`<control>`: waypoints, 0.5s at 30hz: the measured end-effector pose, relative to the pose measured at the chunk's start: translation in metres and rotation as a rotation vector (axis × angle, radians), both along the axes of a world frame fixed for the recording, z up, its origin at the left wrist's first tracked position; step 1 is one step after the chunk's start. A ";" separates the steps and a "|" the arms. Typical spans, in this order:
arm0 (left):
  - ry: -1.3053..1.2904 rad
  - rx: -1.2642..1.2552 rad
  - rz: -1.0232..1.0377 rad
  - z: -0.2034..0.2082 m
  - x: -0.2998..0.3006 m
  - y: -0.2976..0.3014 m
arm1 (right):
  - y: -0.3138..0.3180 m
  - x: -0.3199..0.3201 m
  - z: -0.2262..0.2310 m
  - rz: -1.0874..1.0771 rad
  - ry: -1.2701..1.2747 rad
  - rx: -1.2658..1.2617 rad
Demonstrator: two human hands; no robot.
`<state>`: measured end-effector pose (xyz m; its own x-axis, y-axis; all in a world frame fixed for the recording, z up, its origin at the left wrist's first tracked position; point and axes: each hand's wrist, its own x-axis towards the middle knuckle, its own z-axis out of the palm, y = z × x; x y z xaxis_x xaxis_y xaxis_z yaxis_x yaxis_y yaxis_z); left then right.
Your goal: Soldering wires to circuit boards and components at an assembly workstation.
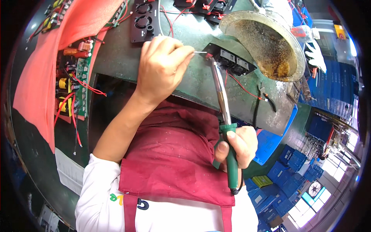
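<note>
My right hand (241, 147) is wrapped round the green handle of a soldering iron (223, 100). The iron's tip meets a small red part (209, 56) at the left end of a black panel with two fans (232, 60). My left hand (164, 63) is closed in a pinch on a thin silvery wire (199, 52), whose far end is at that red part. Whether the wire is solder I cannot tell. A red lead runs from the panel down to the right, towards a pair of pliers (272, 102) on the green bench.
A large stained metal hood (266, 42) stands close beyond the panel on the right. Another black fan panel (144, 21) lies behind my left hand. Circuit boards with red wires (81, 83) rest on pink foam (36, 92) at the left. A blue tray (276, 143) is at the bench's right edge.
</note>
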<state>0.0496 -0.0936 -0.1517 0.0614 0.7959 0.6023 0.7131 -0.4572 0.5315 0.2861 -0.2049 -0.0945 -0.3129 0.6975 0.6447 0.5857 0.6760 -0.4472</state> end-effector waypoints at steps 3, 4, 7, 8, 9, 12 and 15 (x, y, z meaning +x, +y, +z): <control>-0.074 -0.024 0.106 0.004 -0.003 -0.001 | -0.012 0.012 0.003 -0.024 0.128 -0.006; -0.101 -0.058 0.178 0.006 -0.004 0.000 | -0.015 0.018 0.002 -0.031 0.220 -0.027; -0.141 -0.106 0.200 0.012 -0.008 0.010 | -0.024 0.034 -0.010 -0.293 0.562 0.019; -0.190 -0.144 0.194 0.013 -0.010 0.016 | -0.025 0.042 -0.014 -0.339 0.731 0.029; -0.254 -0.184 0.198 0.013 -0.010 0.023 | -0.028 0.051 -0.014 -0.394 0.804 0.023; -0.434 -0.183 0.126 0.008 -0.005 0.045 | -0.035 0.078 -0.014 -0.386 1.106 -0.028; -0.485 -0.196 0.109 0.002 0.006 0.075 | -0.038 0.101 -0.010 -0.293 1.288 -0.077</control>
<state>0.0551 -0.0182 -0.1495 -0.2767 0.8826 0.3800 0.4020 -0.2529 0.8800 0.3870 -0.2433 -0.1049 0.6568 0.6821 0.3216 -0.1650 0.5461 -0.8213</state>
